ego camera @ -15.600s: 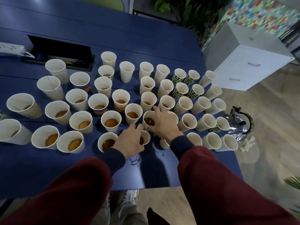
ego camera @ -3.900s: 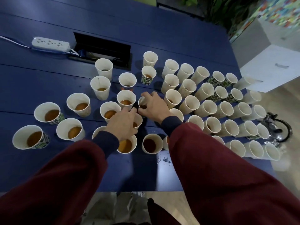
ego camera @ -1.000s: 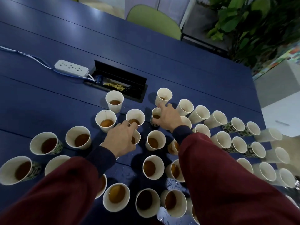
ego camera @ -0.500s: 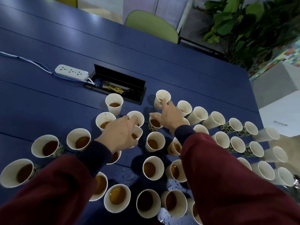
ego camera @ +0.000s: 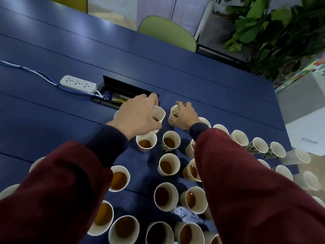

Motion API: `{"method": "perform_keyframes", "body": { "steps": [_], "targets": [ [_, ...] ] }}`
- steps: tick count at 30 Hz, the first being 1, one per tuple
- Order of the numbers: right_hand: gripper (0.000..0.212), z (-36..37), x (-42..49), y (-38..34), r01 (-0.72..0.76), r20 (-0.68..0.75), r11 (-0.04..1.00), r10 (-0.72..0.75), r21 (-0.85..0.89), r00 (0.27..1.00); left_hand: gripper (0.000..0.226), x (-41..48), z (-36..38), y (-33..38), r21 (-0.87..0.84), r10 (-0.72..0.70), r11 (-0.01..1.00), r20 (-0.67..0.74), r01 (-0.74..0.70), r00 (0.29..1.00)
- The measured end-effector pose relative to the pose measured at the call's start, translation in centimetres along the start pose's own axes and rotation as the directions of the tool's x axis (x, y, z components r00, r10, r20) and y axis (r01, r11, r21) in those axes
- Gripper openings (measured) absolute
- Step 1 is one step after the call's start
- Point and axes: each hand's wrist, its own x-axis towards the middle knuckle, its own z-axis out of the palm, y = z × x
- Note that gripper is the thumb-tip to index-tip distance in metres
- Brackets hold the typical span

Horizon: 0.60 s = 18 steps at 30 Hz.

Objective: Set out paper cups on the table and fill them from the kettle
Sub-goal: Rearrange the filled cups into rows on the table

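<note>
Gripping one filled cup each at frame centre, the left hand (ego camera: 135,118) and right hand (ego camera: 183,117) rearrange cups (ego camera: 168,166) on the table (ego camera: 52,111); many hold tea, right-side ones look empty, kettle unseen.

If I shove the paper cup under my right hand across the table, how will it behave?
The paper cup in the right hand holds brown liquid, so it is likely to slosh. Thin paper walls probably buckle if squeezed. Droplets on the table suggest earlier spills; tall and narrow, it may tip.
</note>
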Motion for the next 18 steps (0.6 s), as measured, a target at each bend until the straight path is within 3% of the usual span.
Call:
{"method": "perform_keyframes", "body": {
  "steps": [10,18],
  "targets": [
    [0.060,0.6,2.2,1.1,0.034,0.046,0.999,-0.033,-0.030,0.998,0.049,3.0,1.6,-0.5,0.002,-0.011,1.000,-0.027,0.011,1.000],
    [0.063,-0.1,1.9,1.4,0.048,0.092,0.997,-0.043,-0.052,0.995,0.051,3.6,1.6,-1.2,0.003,-0.045,0.999,-0.029,0.045,0.999]
  ]
}}
